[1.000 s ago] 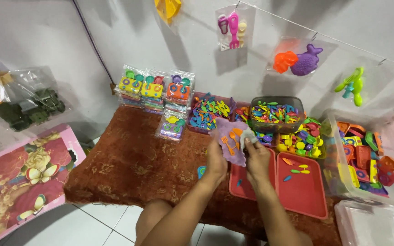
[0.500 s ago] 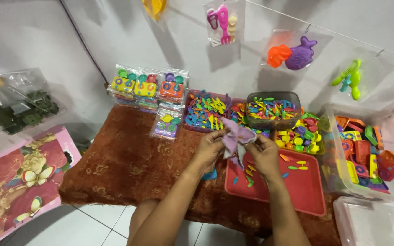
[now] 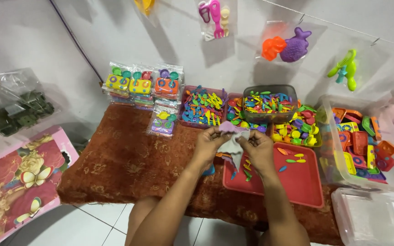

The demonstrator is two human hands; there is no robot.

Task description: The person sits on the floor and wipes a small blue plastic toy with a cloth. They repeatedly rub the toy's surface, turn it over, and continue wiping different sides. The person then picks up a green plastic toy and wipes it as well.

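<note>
My left hand (image 3: 210,145) and my right hand (image 3: 257,148) together pinch the top of a small clear plastic bag (image 3: 234,142), held up between them above the red tray (image 3: 300,182). The bag looks twisted or bunched at its top, and a few small coloured pieces show at its lower tip. Several small coloured plastic pieces (image 3: 289,159) lie loose on the tray. Both forearms reach in from the bottom of the head view over a brown patterned cloth (image 3: 128,159).
Behind the hands stand a dark tub of coloured pieces (image 3: 270,101) and open trays of toy cutlery (image 3: 202,108). Bagged toys (image 3: 141,85) line the wall. A clear bin of plastic toys (image 3: 365,146) sits right, a lid (image 3: 375,218) below it, a pink box (image 3: 14,182) left.
The bag was held spread open a second ago; both hands have since gathered its top and lifted it slightly, and it now hangs narrow and bunched between the fingers.
</note>
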